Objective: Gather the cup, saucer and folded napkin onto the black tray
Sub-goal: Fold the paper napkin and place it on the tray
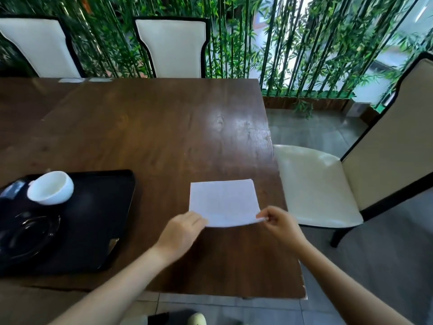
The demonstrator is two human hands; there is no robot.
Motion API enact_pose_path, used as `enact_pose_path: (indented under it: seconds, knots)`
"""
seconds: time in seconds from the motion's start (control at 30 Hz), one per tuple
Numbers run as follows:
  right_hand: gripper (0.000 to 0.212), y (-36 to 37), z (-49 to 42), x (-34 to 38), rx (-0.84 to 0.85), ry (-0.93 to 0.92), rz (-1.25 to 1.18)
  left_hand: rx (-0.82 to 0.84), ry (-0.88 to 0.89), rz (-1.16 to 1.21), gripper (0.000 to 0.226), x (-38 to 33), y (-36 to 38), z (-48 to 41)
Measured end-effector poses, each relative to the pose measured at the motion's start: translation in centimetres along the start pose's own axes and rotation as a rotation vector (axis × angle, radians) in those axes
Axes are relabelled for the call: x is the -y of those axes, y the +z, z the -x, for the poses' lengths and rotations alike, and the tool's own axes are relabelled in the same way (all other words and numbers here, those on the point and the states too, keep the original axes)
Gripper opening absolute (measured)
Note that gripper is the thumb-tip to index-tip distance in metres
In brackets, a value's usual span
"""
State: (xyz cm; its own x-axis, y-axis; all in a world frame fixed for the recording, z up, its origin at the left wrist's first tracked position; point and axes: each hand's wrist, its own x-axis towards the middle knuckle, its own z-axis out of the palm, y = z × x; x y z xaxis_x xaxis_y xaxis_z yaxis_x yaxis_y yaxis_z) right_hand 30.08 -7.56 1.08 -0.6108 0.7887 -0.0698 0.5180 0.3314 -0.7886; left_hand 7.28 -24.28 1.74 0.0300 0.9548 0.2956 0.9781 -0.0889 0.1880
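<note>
A white napkin [223, 201] lies flat on the brown table, right of the black tray [103, 219]. My left hand [181, 231] pinches its near left corner and my right hand [280, 222] pinches its near right corner; the near edge is lifted slightly. On the tray a white cup [50, 187] lies tilted at the far left, and a dark glass saucer [25, 235] rests on the near left part.
The wooden table [152, 127] ends just right of the napkin. A cream chair [328, 184] stands at that right edge, and two more chairs [173, 48] stand along the far side. Bamboo stalks [293, 43] line the back.
</note>
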Motion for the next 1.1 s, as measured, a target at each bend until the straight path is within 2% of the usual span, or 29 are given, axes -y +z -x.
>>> enact_pose_path:
  seconds: [0.07,0.13,0.2,0.27,0.4,0.5,0.7,0.77,0.87,0.97,1.1]
  knots:
    - [0.012,0.7,1.7,-1.3,0.056,0.001,0.056,0.036,-0.024,0.07,0.015,-1.0,1.4,1.9]
    - [0.012,1.1,2.5,-2.1,0.094,0.002,0.092,0.041,-0.023,0.075,0.007,-1.6,2.2,3.0]
    - [0.013,1.2,2.9,-2.4,0.106,0.005,0.117,0.045,-0.058,0.068,0.016,-1.7,2.7,3.6]
    - [0.012,1.4,3.1,-2.7,0.107,-0.007,0.131,0.055,-0.095,0.062,0.01,-1.7,2.9,4.0]
    - [0.011,1.7,3.5,-3.0,0.098,-0.067,0.123,0.062,-0.156,0.095,0.017,-1.9,3.2,4.6]
    - [0.009,2.2,3.9,-3.3,0.047,-0.041,0.092,0.053,-0.178,0.102,0.017,-2.1,3.3,4.6]
    - [0.026,2.9,4.0,-2.8,0.006,0.203,-0.111,0.02,-0.214,0.103,0.016,-2.2,3.9,4.4]
    - [0.031,3.0,4.0,-2.5,0.023,0.194,-0.119,0.017,-0.217,0.103,0.015,-2.1,4.1,4.4]
    - [0.038,2.7,4.2,-2.4,0.152,0.072,-0.084,0.015,-0.223,0.125,0.014,-1.8,4.0,4.5]
    - [0.027,1.9,3.9,-2.5,0.146,-0.008,0.066,0.0,-0.268,0.196,0.013,-1.4,3.5,4.2]
    - [0.009,0.6,2.6,-1.7,0.042,0.003,-0.01,-0.063,-0.393,0.333,0.014,-0.8,2.4,3.3]
